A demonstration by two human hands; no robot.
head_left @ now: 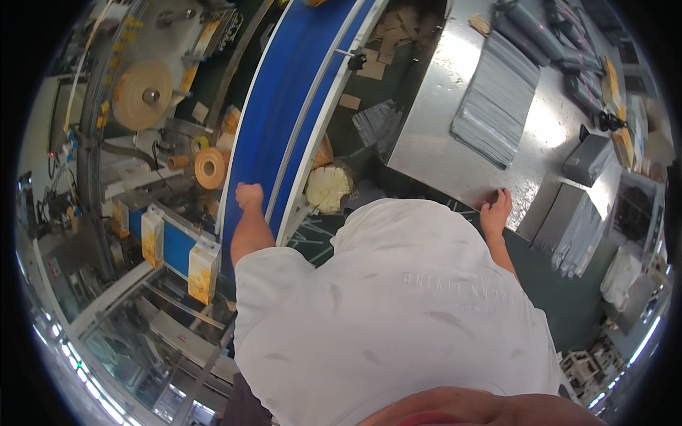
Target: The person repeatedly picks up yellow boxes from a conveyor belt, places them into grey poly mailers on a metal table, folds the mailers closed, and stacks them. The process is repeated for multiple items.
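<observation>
While the left hand (249, 195) is resting as a closed fist on the blue conveyor belt (284, 106), with nothing visibly held in it, the right hand (496, 211) is lying flat, fingers spread open, on the near edge of the shiny metal table (440, 153), gripping nothing. The belt is running away from the person in a long curve between the two hands, with a pale divider rail (312, 106) going down its length. A stack of grey plastic bags (497, 99) is sitting further back on the table, well apart from the right hand, and more grey bags (579, 227) are lying on a lower surface to that hand's right. Left of the belt, rolls of tan tape (209, 168) and a large tan reel (144, 94) are sitting on the machine, near yellow-and-white cartons (202, 270).
</observation>
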